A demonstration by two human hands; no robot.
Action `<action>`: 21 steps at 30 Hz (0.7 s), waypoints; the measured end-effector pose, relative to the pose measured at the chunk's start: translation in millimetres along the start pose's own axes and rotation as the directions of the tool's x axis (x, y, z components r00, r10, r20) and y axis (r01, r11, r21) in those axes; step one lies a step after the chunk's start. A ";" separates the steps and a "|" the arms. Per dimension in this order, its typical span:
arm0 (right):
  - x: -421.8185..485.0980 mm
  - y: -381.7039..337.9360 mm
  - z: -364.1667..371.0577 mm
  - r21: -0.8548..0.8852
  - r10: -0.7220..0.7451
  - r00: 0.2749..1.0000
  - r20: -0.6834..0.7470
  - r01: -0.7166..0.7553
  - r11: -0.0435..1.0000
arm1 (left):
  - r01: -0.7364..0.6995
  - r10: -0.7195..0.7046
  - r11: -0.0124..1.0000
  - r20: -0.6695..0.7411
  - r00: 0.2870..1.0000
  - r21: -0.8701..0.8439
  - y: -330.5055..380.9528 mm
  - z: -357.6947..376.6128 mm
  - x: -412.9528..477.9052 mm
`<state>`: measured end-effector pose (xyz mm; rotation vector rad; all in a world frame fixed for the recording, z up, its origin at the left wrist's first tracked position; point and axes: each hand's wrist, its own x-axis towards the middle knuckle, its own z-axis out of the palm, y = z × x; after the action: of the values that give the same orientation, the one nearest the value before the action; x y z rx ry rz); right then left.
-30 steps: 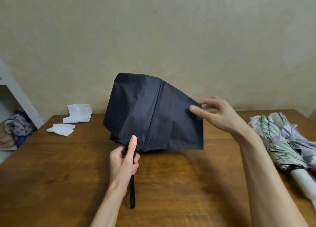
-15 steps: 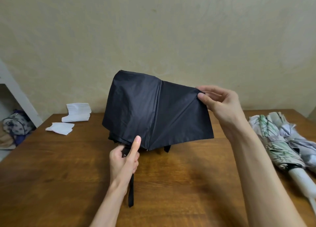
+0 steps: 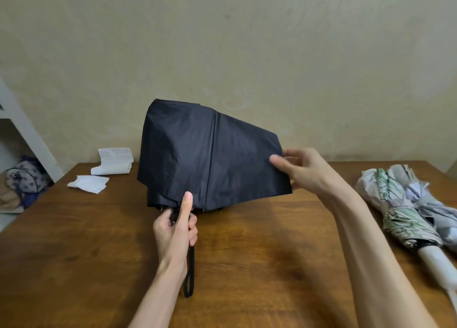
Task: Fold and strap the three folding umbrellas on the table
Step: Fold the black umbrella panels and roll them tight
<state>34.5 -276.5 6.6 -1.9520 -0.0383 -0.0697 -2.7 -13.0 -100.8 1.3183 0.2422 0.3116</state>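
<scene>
Above the left hand (image 3: 175,228) the black umbrella (image 3: 188,154) stood upright over the table (image 3: 272,266), collapsed but not yet rolled, its cloth loose and baggy; that hand's fingers were curled round the handle (image 3: 173,221), most of it hidden in the fist, with the thumb laid straight up against the canopy's lower edge; the loop (image 3: 190,273) hung below the fist. Out to the right of that grip, the right hand (image 3: 304,172) pinched the outer edge of one panel (image 3: 247,164) between thumb and fingers and held it drawn flat and taut away from the shaft. I judged the step to be the pleating of the first umbrella, one flap being smoothed before it was wrapped; the next move would call for laying that flap round the shaft in one direction while the left thumb pinned it, then taking up the next panel the same way; the strap did not show, so it would have to be found before fastening. Well beyond the right hand lay the green umbrella (image 3: 400,209) and the grey umbrella (image 3: 437,214), both bunched and seemingly awaiting their turn.
</scene>
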 end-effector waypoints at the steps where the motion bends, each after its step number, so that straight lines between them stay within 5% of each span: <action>1: -0.8 0.5 -0.2 -0.050 0.027 0.997 0.068 -0.024 0.998 | 0.000 0.000 1.000 -0.008 1.000 -0.008 0.4 0.3 -0.3; 4: -1.0 2.1 -0.7 -0.115 0.088 0.989 0.120 -0.074 0.991 | -0.007 0.006 1.000 -0.042 0.999 -0.017 0.6 -0.7 1.0; 7: -3.6 1.8 -1.9 -0.059 -0.044 0.987 0.152 0.054 0.997 | -0.009 0.009 1.000 -0.046 0.999 -0.013 -0.7 -1.0 1.0; 12: -11.7 -14.2 17.5 0.241 -0.318 0.941 0.116 0.284 0.928 | -0.037 0.037 0.998 0.000 0.999 0.052 -2.4 1.3 -0.8; 16: -7.2 -27.9 54.8 0.423 -0.399 0.917 0.021 0.353 0.834 | -0.099 0.081 0.990 0.161 0.984 0.104 -6.9 2.8 -4.6; 18: -4.5 -30.6 77.3 0.390 -0.444 0.896 -0.018 0.415 0.822 | -0.125 0.095 0.984 0.220 0.971 0.129 -8.6 6.8 -9.2; 21: -3.5 -27.2 104.0 0.021 -0.532 0.846 -0.019 0.532 0.846 | -0.158 0.111 0.973 0.260 0.959 0.167 -10.4 15.9 -16.5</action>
<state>32.5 -169.8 -7.2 -1.8626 -0.5753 -0.4473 -11.7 -35.6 -107.2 1.5483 -0.0331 0.2384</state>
